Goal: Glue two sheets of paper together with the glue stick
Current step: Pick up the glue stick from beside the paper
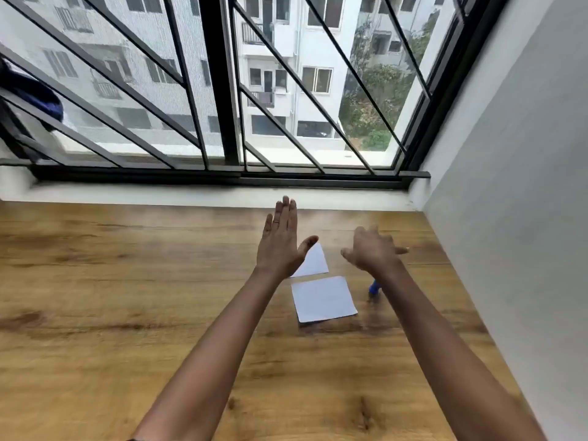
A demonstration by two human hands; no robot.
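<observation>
Two small white paper sheets lie flat on the wooden table (127,281). The near sheet (323,299) is fully visible; the far sheet (315,261) is partly covered by my left hand (281,243), which hovers above it, flat, fingers straight and thumb spread, holding nothing. My right hand (370,249) hovers to the right of the sheets, fingers loosely spread and blurred, also holding nothing. A blue glue stick (374,287) lies on the table right of the near sheet, mostly hidden under my right wrist.
A white window ledge (191,194) and a barred window (219,90) run along the table's far edge. A grey wall (509,218) borders the table on the right. A dark bag (35,97) hangs at the far left by the window.
</observation>
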